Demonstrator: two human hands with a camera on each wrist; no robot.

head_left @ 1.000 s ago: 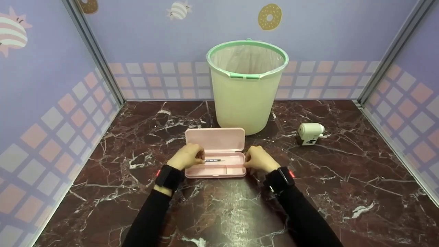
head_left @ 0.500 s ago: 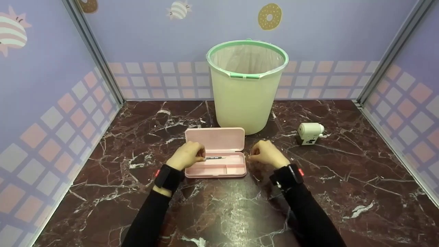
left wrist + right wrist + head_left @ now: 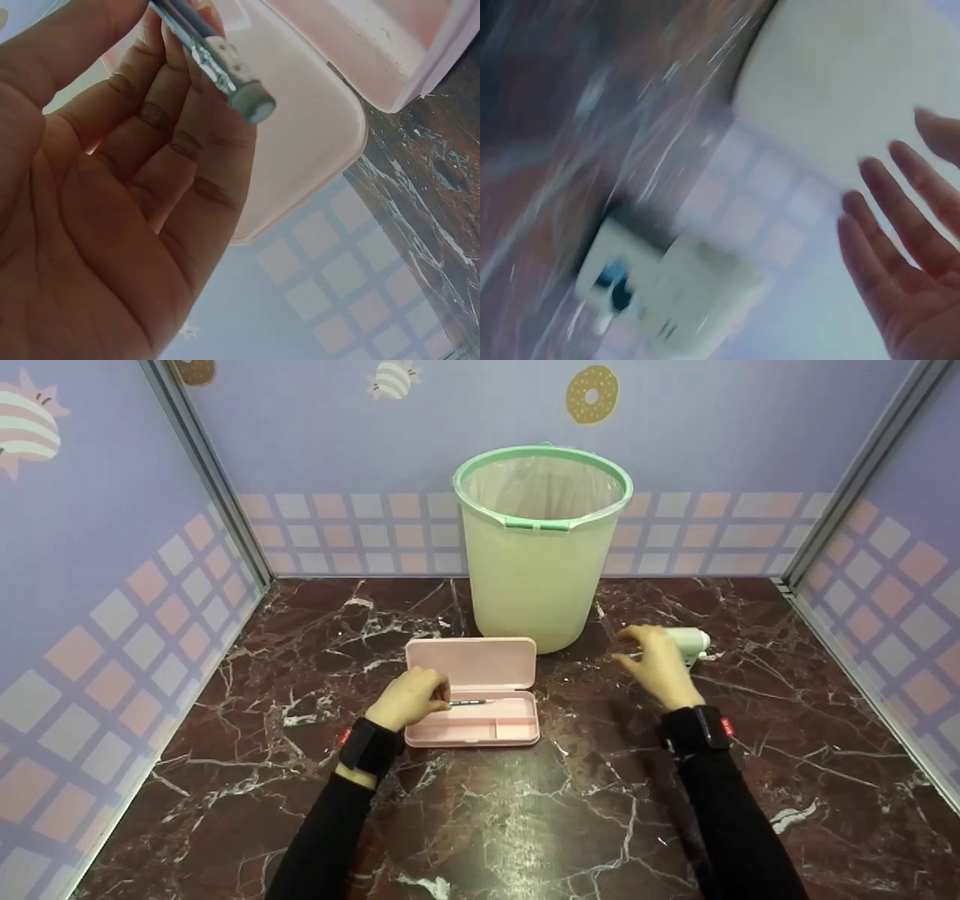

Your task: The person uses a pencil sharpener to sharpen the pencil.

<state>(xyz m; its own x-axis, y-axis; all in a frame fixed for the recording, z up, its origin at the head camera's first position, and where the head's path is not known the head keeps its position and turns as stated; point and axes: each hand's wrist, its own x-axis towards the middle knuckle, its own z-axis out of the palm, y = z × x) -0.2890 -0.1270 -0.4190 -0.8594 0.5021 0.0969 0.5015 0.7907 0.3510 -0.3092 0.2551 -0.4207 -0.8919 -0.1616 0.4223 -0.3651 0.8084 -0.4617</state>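
Note:
My left hand [image 3: 407, 697] is over the left part of an open pink pencil case [image 3: 472, 661]. It pinches a dark pencil [image 3: 470, 703] whose tip points right. Close up in the left wrist view, the metal ferrule and greenish eraser end of the pencil [image 3: 221, 67] show between thumb and fingers. My right hand [image 3: 661, 666] is in the air with spread fingers, holding nothing. Just behind it stands a pale green pencil sharpener [image 3: 690, 641], partly hidden in the head view. In the right wrist view the sharpener [image 3: 694, 296] is apart from the fingers.
A tall pale green bin [image 3: 536, 585] with a clear liner stands behind the case. The marble-patterned table [image 3: 510, 817] is enclosed by lilac panels [image 3: 337, 442] at the back and sides.
My right hand has left the right edge of the case and moved right and away to the sharpener, its fingers spreading. The left hand keeps the pencil almost still over the case.

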